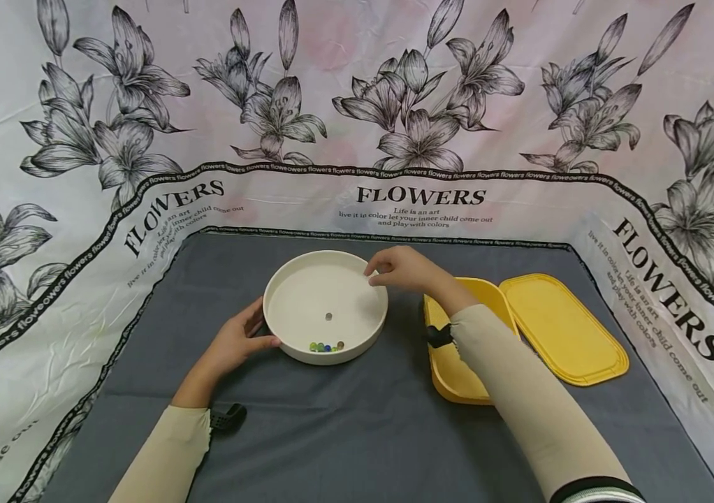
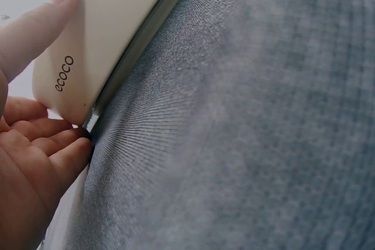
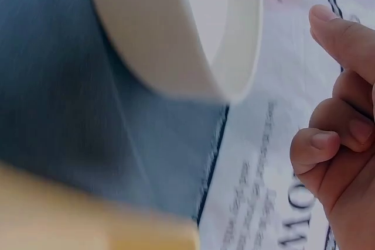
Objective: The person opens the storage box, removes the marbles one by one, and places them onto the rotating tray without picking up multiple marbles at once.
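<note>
A round cream tray (image 1: 307, 293) sits on the grey cloth, with several coloured glass marbles (image 1: 321, 347) gathered along its near wall. One greyish marble (image 1: 328, 316) lies apart, nearer the tray's middle. My left hand (image 1: 237, 342) holds the tray at its left side; in the left wrist view the thumb (image 2: 44, 24) presses the outer wall and the fingers bend against its lower edge. Over the tray's right rim hovers my right hand (image 1: 404, 269), its fingers loosely bent, with a gap between thumb and forefinger. I see nothing held in it.
To the right of the tray stands a yellow box (image 1: 454, 381), partly hidden under the right forearm. Its yellow lid (image 1: 564, 328) lies flat beside it. A flower-printed white cloth (image 1: 294, 199) borders the grey area at the back and sides.
</note>
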Demonstrator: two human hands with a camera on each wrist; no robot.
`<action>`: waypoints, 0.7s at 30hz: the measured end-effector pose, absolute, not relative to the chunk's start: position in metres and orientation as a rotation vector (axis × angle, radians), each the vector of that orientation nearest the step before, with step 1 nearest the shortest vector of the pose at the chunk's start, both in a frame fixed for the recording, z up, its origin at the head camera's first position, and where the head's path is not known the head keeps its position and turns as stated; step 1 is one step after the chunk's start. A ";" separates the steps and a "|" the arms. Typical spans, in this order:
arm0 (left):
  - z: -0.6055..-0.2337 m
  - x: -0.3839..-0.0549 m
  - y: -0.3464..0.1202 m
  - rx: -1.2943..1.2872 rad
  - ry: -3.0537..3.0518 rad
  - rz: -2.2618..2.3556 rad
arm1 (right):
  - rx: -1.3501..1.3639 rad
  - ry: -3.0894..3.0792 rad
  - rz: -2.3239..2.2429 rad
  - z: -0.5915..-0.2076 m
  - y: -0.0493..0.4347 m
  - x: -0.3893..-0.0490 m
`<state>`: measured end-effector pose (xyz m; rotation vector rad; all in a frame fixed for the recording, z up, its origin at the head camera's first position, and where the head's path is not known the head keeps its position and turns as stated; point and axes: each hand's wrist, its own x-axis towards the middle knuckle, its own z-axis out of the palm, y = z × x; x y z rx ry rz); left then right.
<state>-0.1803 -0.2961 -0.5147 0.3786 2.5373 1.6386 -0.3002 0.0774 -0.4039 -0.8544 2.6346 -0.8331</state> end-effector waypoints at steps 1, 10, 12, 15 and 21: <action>-0.515 -0.181 -0.296 0.380 2.538 1.640 | -0.847 2.651 -0.829 -0.401 0.086 -0.299; -0.514 -0.181 -0.295 0.391 2.538 1.653 | -0.763 2.727 -0.828 -0.387 0.158 -0.291; -0.514 -0.181 -0.295 0.389 2.539 1.653 | -0.742 2.751 -0.820 -0.387 0.172 -0.290; -0.513 -0.181 -0.295 0.390 2.537 1.651 | -0.718 2.790 -0.771 -0.388 0.190 -0.289; -0.514 -0.182 -0.294 0.402 2.538 1.645 | -0.685 2.835 -0.673 -0.390 0.216 -0.287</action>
